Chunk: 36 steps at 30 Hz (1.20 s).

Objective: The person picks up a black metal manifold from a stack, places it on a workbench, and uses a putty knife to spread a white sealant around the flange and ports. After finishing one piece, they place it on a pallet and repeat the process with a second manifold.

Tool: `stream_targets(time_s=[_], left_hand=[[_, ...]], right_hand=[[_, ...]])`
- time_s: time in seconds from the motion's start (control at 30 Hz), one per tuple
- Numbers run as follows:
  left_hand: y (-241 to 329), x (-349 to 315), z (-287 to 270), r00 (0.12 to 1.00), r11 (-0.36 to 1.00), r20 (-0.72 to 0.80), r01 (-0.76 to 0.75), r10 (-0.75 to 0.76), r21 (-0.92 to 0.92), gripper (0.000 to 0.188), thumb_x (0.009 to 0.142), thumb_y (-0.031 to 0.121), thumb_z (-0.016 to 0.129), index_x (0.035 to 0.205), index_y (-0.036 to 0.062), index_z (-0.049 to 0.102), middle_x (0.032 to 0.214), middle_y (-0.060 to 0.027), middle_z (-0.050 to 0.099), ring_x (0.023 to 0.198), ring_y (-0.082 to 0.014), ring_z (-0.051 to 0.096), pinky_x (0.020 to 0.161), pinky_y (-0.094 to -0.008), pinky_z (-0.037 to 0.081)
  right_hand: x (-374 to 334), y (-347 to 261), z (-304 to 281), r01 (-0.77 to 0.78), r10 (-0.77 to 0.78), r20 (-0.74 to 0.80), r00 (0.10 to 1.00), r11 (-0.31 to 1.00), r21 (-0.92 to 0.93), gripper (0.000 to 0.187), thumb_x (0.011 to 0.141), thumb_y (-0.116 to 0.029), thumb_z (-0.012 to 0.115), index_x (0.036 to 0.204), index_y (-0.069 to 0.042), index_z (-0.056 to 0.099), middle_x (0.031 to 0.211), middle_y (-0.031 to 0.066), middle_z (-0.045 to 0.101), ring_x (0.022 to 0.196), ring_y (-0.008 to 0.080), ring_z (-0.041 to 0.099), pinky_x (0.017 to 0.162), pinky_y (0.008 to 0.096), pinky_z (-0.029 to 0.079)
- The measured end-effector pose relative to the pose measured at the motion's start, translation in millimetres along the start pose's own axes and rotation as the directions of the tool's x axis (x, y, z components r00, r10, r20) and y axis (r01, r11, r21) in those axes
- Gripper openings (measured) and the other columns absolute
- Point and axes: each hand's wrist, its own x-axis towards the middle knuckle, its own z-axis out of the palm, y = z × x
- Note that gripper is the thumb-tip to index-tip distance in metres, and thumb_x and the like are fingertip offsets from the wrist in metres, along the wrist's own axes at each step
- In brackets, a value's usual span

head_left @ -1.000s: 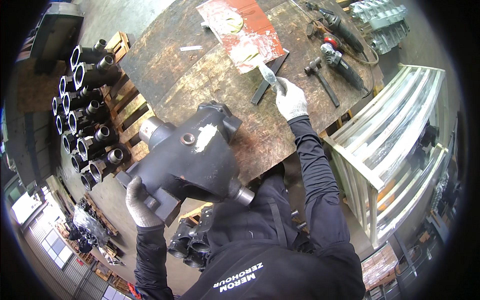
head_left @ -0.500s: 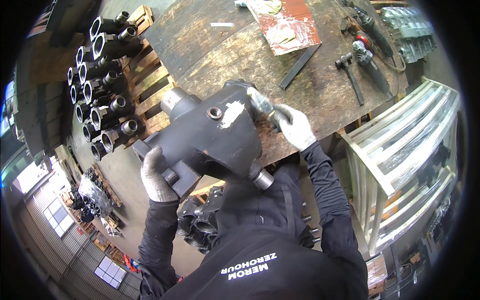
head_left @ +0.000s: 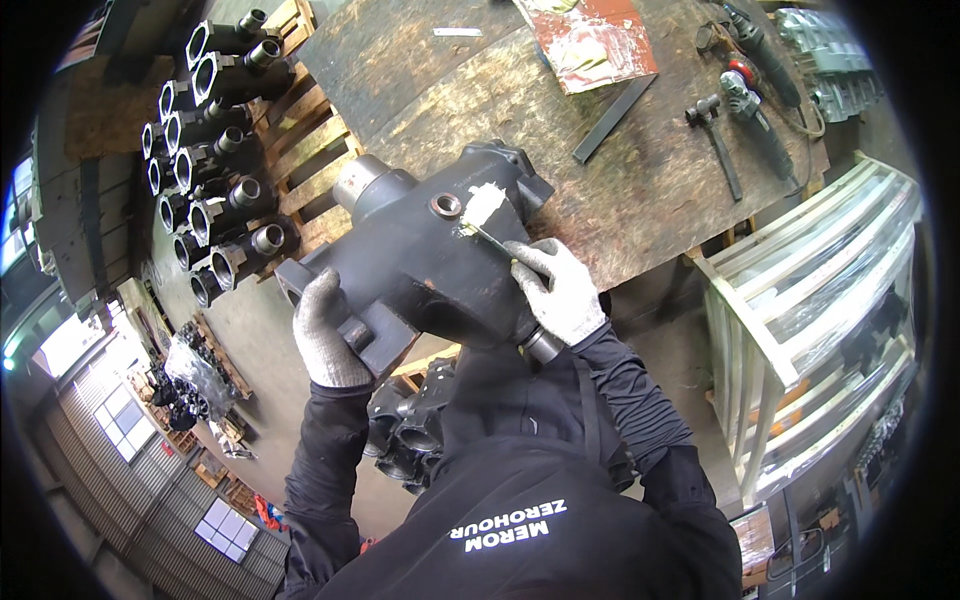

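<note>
A large black metal casting (head_left: 400, 250) with bare steel stubs rests at the table's near edge. My left hand (head_left: 326, 335), in a light knit glove, grips its flanged left end. My right hand (head_left: 560, 290), also gloved, is closed round a putty knife (head_left: 490, 240), seen nearly edge-on. The knife's tip touches the casting at the lower edge of a cream putty patch (head_left: 486, 205), right of a threaded hole (head_left: 446, 206). A red board (head_left: 590, 45) smeared with the same cream paste lies at the back of the table.
On the wooden table (head_left: 440, 110) lie a dark flat bar (head_left: 615, 120), a hammer (head_left: 718, 150) and an angle grinder (head_left: 755, 120). Several similar black castings (head_left: 225, 160) stand on pallets at left. A pale slatted crate (head_left: 800, 330) stands at right.
My right hand has come nearer and turned the putty knife from broad side to edge-on, its tip now at the patch's lower edge. My left hand keeps its grip.
</note>
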Motion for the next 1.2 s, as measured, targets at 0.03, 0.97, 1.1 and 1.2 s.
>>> stream_targets(time_s=[0.03, 0.97, 1.1, 1.2], left_hand=[[1, -1, 1, 1.000, 0.999, -0.023, -0.012, 0.013, 0.051, 0.027, 0.095, 0.026, 0.066, 0.115, 0.0064, 0.066, 0.105, -0.0067, 0.071, 0.095, -0.0226, 0.070, 0.085, -0.0380, 0.059], [-2, -13, 6, 0.999, 0.996, -0.043, -0.016, 0.020, 0.083, 0.030, 0.095, 0.027, 0.066, 0.116, 0.0063, 0.066, 0.108, -0.0076, 0.072, 0.097, -0.0246, 0.071, 0.088, -0.0396, 0.060], [-3, -13, 5, 0.999, 1.000, -0.052, 0.019, -0.018, 0.021, 0.031, 0.095, 0.028, 0.067, 0.117, 0.0065, 0.067, 0.107, -0.0072, 0.072, 0.095, -0.0236, 0.072, 0.086, -0.0383, 0.061], [-4, -15, 6, 0.998, 1.000, -0.064, 0.005, -0.004, 0.021, 0.029, 0.095, 0.028, 0.068, 0.115, 0.0069, 0.067, 0.106, -0.0071, 0.072, 0.093, -0.0236, 0.072, 0.085, -0.0385, 0.061]], right_hand=[[-1, -1, 1, -0.003, 0.003, -0.006, 1.000, 1.000, -0.013, 0.031, 0.094, -0.010, 0.071, 0.124, -0.009, 0.074, 0.101, 0.0120, 0.067, 0.092, 0.0272, 0.068, 0.082, 0.0348, 0.054], [-16, -34, 12, 0.055, -0.055, 0.003, 0.998, 0.973, -0.222, 0.041, 0.091, -0.018, 0.074, 0.131, -0.023, 0.073, 0.103, 0.0120, 0.061, 0.094, 0.0327, 0.064, 0.082, 0.0424, 0.054], [-22, -39, 16, 0.122, -0.111, 0.055, 0.992, 0.961, -0.249, 0.045, 0.092, -0.020, 0.072, 0.136, -0.027, 0.070, 0.105, 0.0134, 0.060, 0.096, 0.0341, 0.064, 0.083, 0.0436, 0.054], [-26, -37, 17, 0.144, -0.128, 0.095, 0.987, 0.973, -0.181, 0.049, 0.094, -0.025, 0.069, 0.142, -0.033, 0.064, 0.114, 0.0164, 0.059, 0.102, 0.0376, 0.063, 0.087, 0.0470, 0.055]])
